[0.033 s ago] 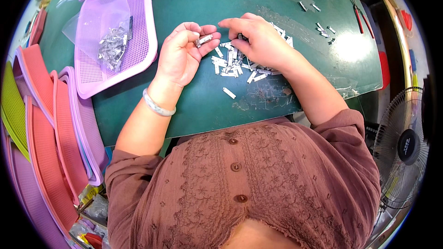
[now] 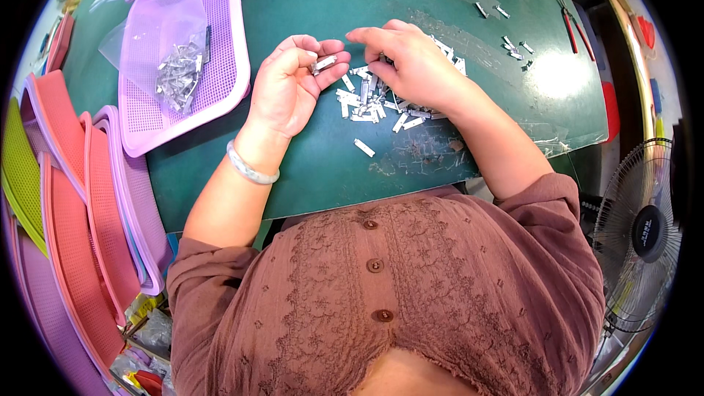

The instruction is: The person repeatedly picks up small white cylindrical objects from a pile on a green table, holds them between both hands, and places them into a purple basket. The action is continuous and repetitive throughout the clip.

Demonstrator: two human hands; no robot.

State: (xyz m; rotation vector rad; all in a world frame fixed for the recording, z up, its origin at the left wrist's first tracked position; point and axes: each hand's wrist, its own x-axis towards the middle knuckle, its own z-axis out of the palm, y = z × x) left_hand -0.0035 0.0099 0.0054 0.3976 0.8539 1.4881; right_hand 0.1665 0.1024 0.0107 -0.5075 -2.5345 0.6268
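My left hand [image 2: 284, 88], with a pale bangle [image 2: 251, 166] on its wrist, holds small silvery metal pieces [image 2: 323, 64] across its curled fingers, the thumb closed near them. Just to the right, over the heap, my right hand [image 2: 422, 66] has its index finger stretched toward the left fingertips. Its thumb and other fingers are curled in, and what they hold, if anything, is hidden. A heap of the same small metal pieces [image 2: 364, 111] lies under and beside my right hand. One loose piece [image 2: 364, 148] lies nearer to me on the green tabletop [image 2: 315, 176].
At the left a purple perforated basket [image 2: 238, 44] holds a clear bag [image 2: 158, 37] of metal pieces. Stacked pink and purple baskets [image 2: 110, 227] stand at the near left. Red-handled pliers [image 2: 570, 32] and loose pieces [image 2: 510, 45] lie far right; a fan [image 2: 639, 231] stands near right.
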